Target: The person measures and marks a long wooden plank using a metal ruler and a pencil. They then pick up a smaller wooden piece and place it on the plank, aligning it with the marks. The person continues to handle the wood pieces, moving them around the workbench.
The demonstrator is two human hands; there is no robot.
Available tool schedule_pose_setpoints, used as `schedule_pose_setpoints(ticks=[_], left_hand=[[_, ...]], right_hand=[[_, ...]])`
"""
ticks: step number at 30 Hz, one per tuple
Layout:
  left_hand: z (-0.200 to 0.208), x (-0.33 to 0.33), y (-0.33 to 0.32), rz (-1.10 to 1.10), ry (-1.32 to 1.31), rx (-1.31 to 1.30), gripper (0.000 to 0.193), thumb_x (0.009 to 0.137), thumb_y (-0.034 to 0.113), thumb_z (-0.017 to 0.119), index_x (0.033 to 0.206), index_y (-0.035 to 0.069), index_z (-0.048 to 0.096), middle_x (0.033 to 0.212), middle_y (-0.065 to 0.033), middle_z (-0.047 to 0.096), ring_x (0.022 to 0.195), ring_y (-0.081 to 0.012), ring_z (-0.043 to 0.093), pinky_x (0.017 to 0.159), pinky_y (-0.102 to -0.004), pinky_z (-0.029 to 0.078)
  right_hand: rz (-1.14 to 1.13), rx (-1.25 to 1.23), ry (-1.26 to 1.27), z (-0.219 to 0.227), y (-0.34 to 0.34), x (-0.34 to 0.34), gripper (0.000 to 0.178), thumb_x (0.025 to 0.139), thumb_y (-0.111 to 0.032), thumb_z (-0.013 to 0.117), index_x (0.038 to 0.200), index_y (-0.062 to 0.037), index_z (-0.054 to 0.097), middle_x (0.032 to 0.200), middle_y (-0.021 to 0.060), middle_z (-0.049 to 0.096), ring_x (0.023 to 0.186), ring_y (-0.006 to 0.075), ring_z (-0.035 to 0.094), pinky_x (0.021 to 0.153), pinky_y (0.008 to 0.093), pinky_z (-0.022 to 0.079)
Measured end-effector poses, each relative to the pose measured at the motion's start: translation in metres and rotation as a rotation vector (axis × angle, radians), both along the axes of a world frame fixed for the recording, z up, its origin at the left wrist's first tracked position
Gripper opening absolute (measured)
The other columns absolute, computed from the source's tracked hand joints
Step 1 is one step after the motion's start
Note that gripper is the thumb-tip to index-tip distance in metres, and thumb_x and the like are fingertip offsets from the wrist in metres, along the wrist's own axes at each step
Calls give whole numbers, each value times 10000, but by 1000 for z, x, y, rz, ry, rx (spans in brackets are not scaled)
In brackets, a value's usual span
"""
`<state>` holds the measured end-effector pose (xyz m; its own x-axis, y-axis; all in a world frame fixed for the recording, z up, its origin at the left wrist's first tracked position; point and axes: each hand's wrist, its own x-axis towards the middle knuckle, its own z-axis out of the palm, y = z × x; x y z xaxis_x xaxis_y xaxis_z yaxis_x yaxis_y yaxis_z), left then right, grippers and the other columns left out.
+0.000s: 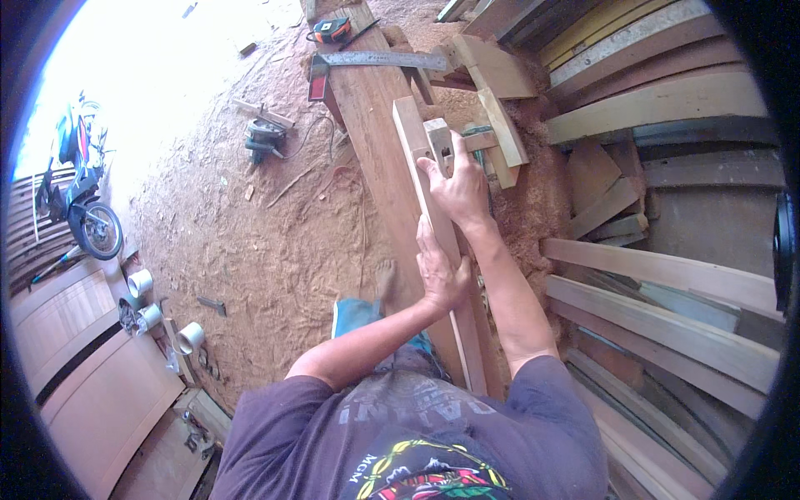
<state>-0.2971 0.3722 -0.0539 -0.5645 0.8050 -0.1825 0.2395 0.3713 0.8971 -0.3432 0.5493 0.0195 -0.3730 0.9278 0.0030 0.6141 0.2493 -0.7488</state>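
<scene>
A long, pale squared piece of timber (408,129) lies along a wide brown plank (371,125) in front of me. My left hand (442,271) grips this timber around its middle, with the fingers along its left side. Farther up, my right hand (458,187) is closed around a small pale wooden block (437,131) with a dark slot in it, held against the timber. My right thumb reaches across to the timber's left edge. What kind of tool the block is cannot be made out, and my palm hides its lower part.
A metal try square (379,59) and a tape measure (332,31) lie at the plank's far end. On the sawdust-covered ground sits a corded power tool (265,136). Stacked boards (658,108) line the right side. A motorcycle (83,183) and white containers (191,336) stand left.
</scene>
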Motion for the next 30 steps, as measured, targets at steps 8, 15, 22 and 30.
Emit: schedule_pose_setpoints(ticks=[8,15,22,30], left_hand=[[6,-2,-3,-11,1,-49,1069,777,115,750,1633,-20,123,1624,-309,253,1524,-484,264,1195,-545,309],[7,0,-5,1,12,9,1033,786,99,741,1627,-16,151,1607,-294,287,1511,-476,291,1208,-533,311],[6,-1,-2,38,42,37,973,823,104,739,1604,-64,183,1572,-302,332,1500,-463,324,1261,-460,273],[-7,-4,2,42,92,22,1013,830,211,727,1633,-1,146,1601,-296,300,1462,-477,392,1189,-531,379]], right_hand=[[-10,-133,-107,-10,10,-7,731,922,-425,785,1487,-65,493,1044,297,740,993,483,728,841,538,575],[11,-22,-3,-39,39,-26,662,924,-440,757,1429,-77,531,1103,300,729,993,501,714,862,564,570],[-216,-16,565,-107,-5,91,714,966,-432,732,1466,10,480,1364,207,640,1234,299,640,1039,407,505],[-1179,-390,587,-28,-264,351,861,960,-438,686,1645,-106,283,1631,181,359,1455,349,432,1156,482,401]])
